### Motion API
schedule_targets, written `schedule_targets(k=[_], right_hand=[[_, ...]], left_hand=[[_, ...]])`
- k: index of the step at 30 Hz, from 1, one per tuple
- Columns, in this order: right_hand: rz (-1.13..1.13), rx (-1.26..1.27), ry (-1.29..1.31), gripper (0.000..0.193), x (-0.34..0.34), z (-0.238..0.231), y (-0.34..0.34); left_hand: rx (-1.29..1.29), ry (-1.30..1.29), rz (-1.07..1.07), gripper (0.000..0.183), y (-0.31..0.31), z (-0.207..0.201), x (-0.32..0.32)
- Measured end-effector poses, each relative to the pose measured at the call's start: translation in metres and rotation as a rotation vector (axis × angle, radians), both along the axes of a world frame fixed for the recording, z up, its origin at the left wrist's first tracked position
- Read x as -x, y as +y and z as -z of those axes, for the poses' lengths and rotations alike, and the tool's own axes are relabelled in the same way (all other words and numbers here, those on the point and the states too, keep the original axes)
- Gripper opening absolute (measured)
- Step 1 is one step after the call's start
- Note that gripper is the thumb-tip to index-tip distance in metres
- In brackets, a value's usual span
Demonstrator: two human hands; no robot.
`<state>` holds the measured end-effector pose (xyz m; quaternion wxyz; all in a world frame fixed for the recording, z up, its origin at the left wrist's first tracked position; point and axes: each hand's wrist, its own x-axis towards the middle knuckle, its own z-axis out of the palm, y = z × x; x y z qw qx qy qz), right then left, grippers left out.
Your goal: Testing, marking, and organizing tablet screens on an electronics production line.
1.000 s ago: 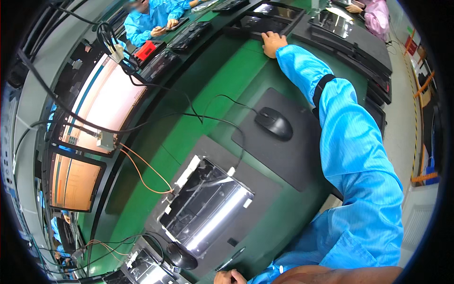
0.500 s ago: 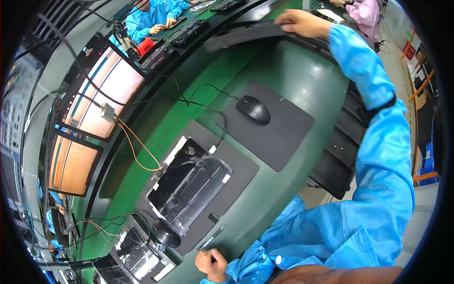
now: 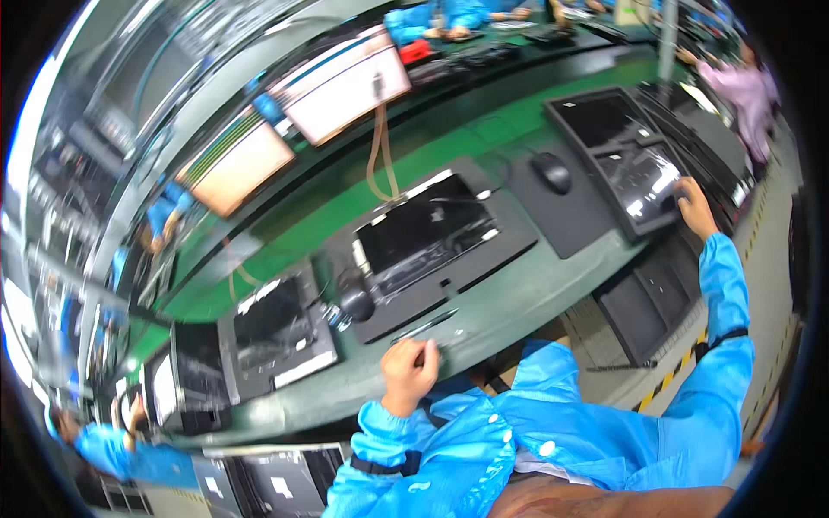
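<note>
My right hand [image 3: 693, 209] grips the near right edge of a black two-compartment tray [image 3: 637, 230]. The tray lies on the right of the green table, with a shiny dark screen panel [image 3: 643, 183] in its nearer compartment. My left hand [image 3: 410, 373] is curled closed at the table's front edge, with nothing visible in it. Just beyond it lies a pen [image 3: 423, 326]. A dark screen panel [image 3: 423, 226] with white tabs rests on a black mat [image 3: 484, 264] in the middle, wired by a cable. Left of that mat sits a black mouse [image 3: 354, 293].
Another mouse [image 3: 551, 173] stands on a mouse pad [image 3: 580, 231] beside the tray. Two lit monitors [image 3: 345, 82] line the far side. Further panels [image 3: 272, 315] lie to the left. Below the right table edge is a black tray [image 3: 652, 302]. A person in pink [image 3: 741, 95] is at far right.
The black tray, seen edge-on and raised in my right hand before, now lies face up on the table. My right hand has come nearer; the view has swung, showing more of the left.
</note>
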<state>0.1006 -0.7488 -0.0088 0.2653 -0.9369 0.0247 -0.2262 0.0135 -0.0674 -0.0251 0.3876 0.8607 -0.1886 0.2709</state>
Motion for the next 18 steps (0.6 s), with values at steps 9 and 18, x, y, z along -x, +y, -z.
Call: schedule_targets(k=[9, 18], right_hand=[[-0.187, 0.126, -0.382, 0.026, -0.107, -0.065, 0.232], [-1.237, 0.123, -0.254, 0.029, -0.098, -0.073, 0.615]], left_hand=[[0.005, -0.111, -0.142, 0.009, 0.020, -0.016, 0.014], [-0.549, 0.313, -0.698, 0.089, 0.219, -0.033, 0.020]])
